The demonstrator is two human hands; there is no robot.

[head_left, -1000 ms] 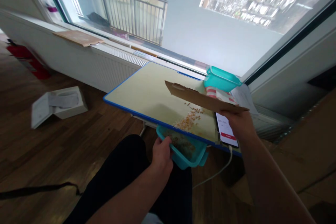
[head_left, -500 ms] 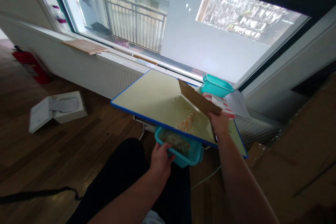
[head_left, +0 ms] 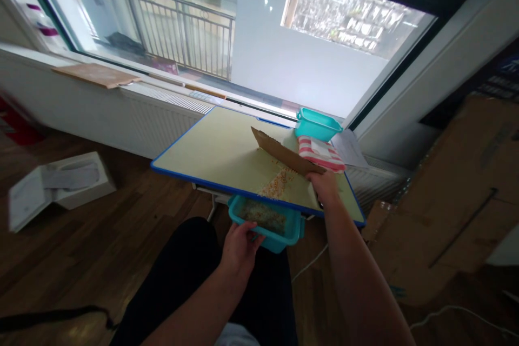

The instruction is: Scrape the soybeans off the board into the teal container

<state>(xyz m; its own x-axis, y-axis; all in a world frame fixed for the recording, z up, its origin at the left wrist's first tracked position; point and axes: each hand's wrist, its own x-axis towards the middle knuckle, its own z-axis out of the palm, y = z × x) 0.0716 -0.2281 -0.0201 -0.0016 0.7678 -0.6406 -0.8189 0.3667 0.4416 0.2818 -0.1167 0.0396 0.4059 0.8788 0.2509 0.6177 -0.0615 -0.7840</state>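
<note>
My left hand [head_left: 239, 248] grips the near rim of a turquoise plastic basin [head_left: 292, 233], held just below the table's front edge. Pale grains with some yellow ones [head_left: 263, 215] cover the basin's bottom. On the cream table [head_left: 203, 146] with blue edging lies a pile of yellow and white grains [head_left: 276, 183], reaching to the edge above the basin. My right hand [head_left: 324, 188] is closed around the right end of a brown cardboard piece [head_left: 284, 152], which stands tilted on its long edge behind the pile. A dark object beneath my right hand is mostly hidden.
A second turquoise basin [head_left: 318, 125] and a red-and-white striped cloth [head_left: 320, 152] sit at the table's back right. Large cardboard boxes [head_left: 458, 189] stand to the right. An open white box [head_left: 85, 184] lies on the floor at left. The window and radiator [head_left: 162, 121] are behind.
The view has shifted to the right. The cardboard has tipped lower and slightly nearer the pile, showing more of the striped cloth. My left hand still holds the basin under the edge.
</note>
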